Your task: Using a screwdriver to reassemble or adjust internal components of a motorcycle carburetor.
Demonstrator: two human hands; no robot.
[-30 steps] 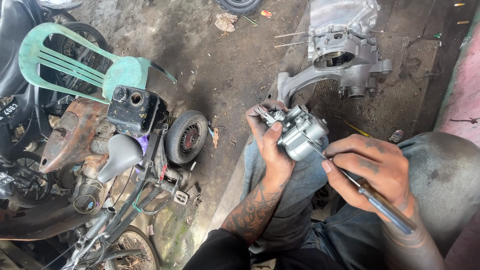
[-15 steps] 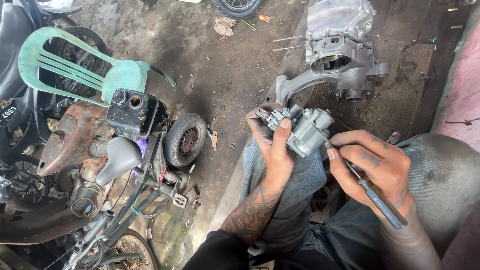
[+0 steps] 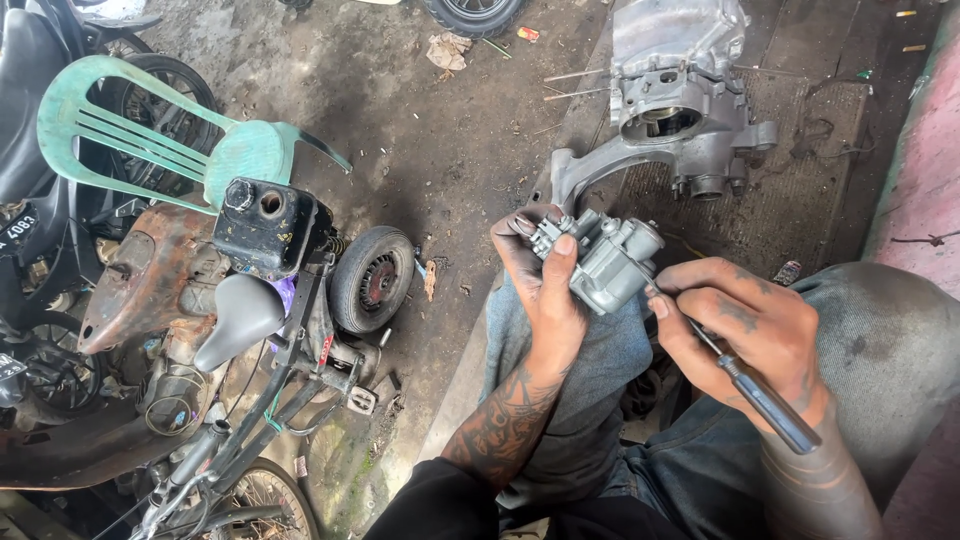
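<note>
My left hand (image 3: 541, 290) grips a grey metal carburettor (image 3: 605, 258), thumb across its top, holding it above my knees. My right hand (image 3: 742, 330) holds a screwdriver (image 3: 762, 396) with a dark blue-grey handle. Its thin shaft points up and left, and the tip meets the carburettor's right side. Both hands are dirty with grease. A grey cloth (image 3: 590, 400) lies over my lap beneath the carburettor.
A large grey engine casing (image 3: 672, 100) with long studs lies on the ground ahead. At left are a rusty stripped small motorbike frame (image 3: 150, 290), its small wheel (image 3: 372, 280), a grey seat (image 3: 236, 316) and a green plastic chair (image 3: 150, 140). A tyre (image 3: 470, 14) sits at the top edge.
My left hand has turned the carburettor slightly and lifted it a little. My right hand has shifted the screwdriver so that its tip rests against the carburettor's right side.
</note>
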